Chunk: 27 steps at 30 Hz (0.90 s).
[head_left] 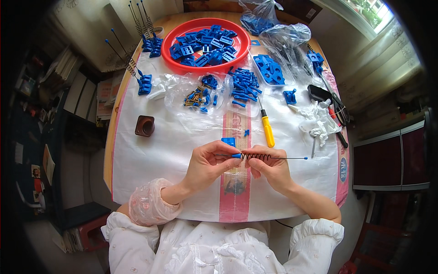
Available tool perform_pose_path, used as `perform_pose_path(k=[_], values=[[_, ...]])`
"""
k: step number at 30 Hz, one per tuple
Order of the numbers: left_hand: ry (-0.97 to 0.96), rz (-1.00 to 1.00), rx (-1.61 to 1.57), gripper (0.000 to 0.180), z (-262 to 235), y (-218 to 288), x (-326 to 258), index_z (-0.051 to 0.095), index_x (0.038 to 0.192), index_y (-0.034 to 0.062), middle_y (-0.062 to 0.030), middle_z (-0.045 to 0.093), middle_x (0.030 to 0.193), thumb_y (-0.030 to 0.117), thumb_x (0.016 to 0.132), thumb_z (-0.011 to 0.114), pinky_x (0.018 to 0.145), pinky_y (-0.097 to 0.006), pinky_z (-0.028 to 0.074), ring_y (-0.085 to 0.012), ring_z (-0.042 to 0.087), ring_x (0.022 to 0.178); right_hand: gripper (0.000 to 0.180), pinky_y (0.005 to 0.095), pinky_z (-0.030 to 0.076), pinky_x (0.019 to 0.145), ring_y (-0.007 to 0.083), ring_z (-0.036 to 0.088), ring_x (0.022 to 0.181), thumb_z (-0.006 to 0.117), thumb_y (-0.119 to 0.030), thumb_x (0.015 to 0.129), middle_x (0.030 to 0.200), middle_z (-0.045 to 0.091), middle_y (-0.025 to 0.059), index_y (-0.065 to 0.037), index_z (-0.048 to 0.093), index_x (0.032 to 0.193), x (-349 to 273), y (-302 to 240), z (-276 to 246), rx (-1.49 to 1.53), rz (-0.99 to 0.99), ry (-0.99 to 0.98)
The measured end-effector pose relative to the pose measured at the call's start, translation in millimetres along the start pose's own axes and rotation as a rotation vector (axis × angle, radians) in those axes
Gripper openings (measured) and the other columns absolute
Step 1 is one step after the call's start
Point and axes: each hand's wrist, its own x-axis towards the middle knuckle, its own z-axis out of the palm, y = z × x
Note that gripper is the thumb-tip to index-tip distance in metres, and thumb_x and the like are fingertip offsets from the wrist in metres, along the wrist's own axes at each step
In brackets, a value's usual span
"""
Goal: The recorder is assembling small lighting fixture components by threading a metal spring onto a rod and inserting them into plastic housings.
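Between my two hands lies a thin dark rod (292, 158) with a blue tip at its right end, held level over the table. A black coil spring (258, 156) sits around the rod, and a small blue plastic piece (236, 155) is at the spring's left end. My left hand (205, 160) pinches the rod by the blue piece. My right hand (270, 168) has its fingers closed on the spring. Just beyond my left fingers rests a flat blue plastic part (228, 141). Tiny blue pieces (247, 133) lie farther on.
A red tray (166, 57) of blue parts stands at the back, beside a clear box (273, 75) of blue plates. Loose blue pieces (245, 86), a yellow-handled screwdriver (268, 130), a brown pot (145, 126), white crumpled cloth (319, 121) and finished-looking spring rods (145, 84) surround the work area.
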Motion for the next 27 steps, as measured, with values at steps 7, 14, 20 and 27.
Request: perform_pose_path(k=[7, 14, 20, 27], values=[[-0.008, -0.003, -0.047, 0.017, 2, 5, 0, 0.065, 0.107, -0.0024, -0.0113, 0.070, 0.099, -0.002, 0.091, 0.064, 0.082, -0.028, 0.059, -0.0166, 0.070, 0.091, 0.025, 0.0198, 0.043, 0.053, 0.0041, 0.055, 0.064, 0.065, 0.001, 0.090, 0.094, 0.066, 0.0031, 0.001, 0.068, 0.115, -1, 2, -1, 0.015, -0.013, 0.006], [0.046, 0.008, 0.002, 0.017, 0, 2, 0, 0.070, 0.108, -0.0019, -0.0121, 0.072, 0.097, 0.002, 0.093, 0.063, 0.079, -0.027, 0.058, -0.0150, 0.070, 0.086, 0.029, 0.0194, 0.044, 0.053, 0.0038, 0.055, 0.064, 0.064, -0.001, 0.091, 0.088, 0.066, 0.0012, -0.001, 0.066, 0.120, -1, 1, -2, 0.014, 0.021, 0.003], [0.012, 0.021, -0.013, 0.017, -5, 3, 0, 0.071, 0.107, -0.0013, -0.0095, 0.073, 0.095, 0.003, 0.092, 0.066, 0.074, -0.023, 0.057, -0.0109, 0.068, 0.083, 0.018, 0.0223, 0.047, 0.056, 0.0046, 0.056, 0.065, 0.067, -0.011, 0.091, 0.087, 0.065, -0.0003, -0.002, 0.065, 0.106, -8, 0, 7, -0.144, 0.398, -0.191], [0.055, 0.029, 0.008, 0.015, -2, 5, -2, 0.071, 0.105, -0.0015, -0.0094, 0.073, 0.093, 0.003, 0.092, 0.066, 0.072, -0.023, 0.057, -0.0099, 0.067, 0.080, 0.009, 0.0358, 0.050, 0.056, 0.0241, 0.063, 0.064, 0.066, -0.007, 0.086, 0.077, 0.060, 0.0072, -0.003, 0.062, 0.092, -22, -15, 22, -0.937, -0.456, -0.622]])
